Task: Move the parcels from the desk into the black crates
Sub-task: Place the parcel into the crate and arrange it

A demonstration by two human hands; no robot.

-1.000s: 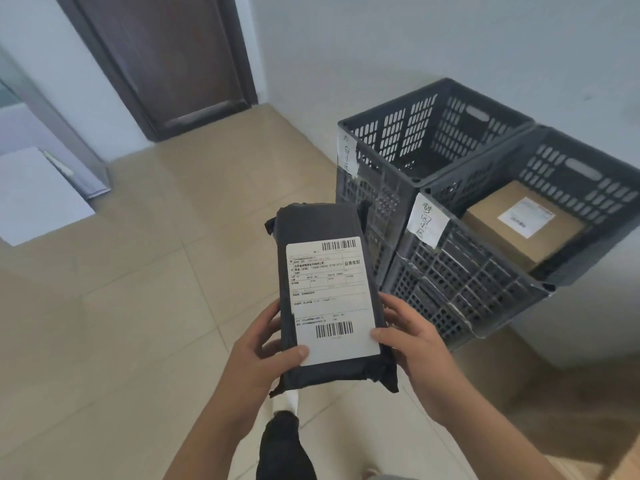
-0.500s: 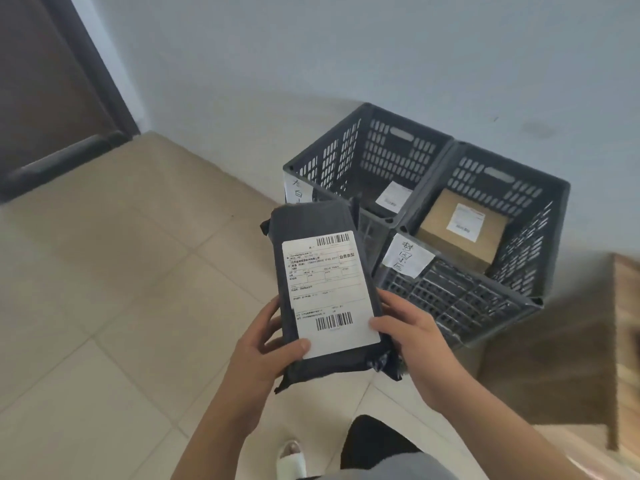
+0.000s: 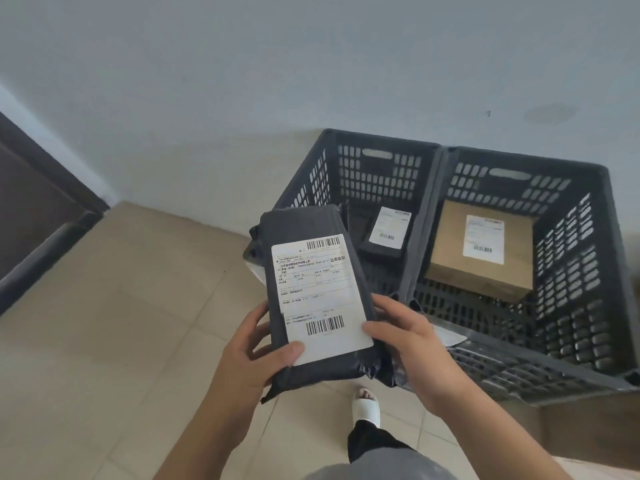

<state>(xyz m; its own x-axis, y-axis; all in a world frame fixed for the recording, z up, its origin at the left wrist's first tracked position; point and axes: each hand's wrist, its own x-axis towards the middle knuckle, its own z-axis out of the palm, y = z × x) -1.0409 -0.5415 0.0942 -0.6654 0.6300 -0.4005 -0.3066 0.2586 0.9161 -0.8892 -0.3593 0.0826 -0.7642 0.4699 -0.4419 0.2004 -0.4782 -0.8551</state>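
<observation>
"What were the hands doing?"

"Both held a flat dark grey plastic parcel with a white paper label (image 3: pixel 320 292) in the middle of the frame. The left hand (image 3: pixel 251 355) pinched its lower left edge, thumb on the label. The right hand (image 3: pixel 408 341) gripped the lower right edge, thumb on the label too."

"Where was the parcel?"

"Up in the air, above the tan tiled floor (image 3: pixel 121 323), with its top end in front of the left black plastic crate (image 3: pixel 377 168)."

"What was in that crate?"

"A small dark parcel with a white label (image 3: pixel 384 233). Touching it on the right stood a second black plastic crate (image 3: pixel 571 244), with a brown cardboard box (image 3: pixel 481 251) inside. A white slipper (image 3: pixel 366 405) showed lower down."
</observation>
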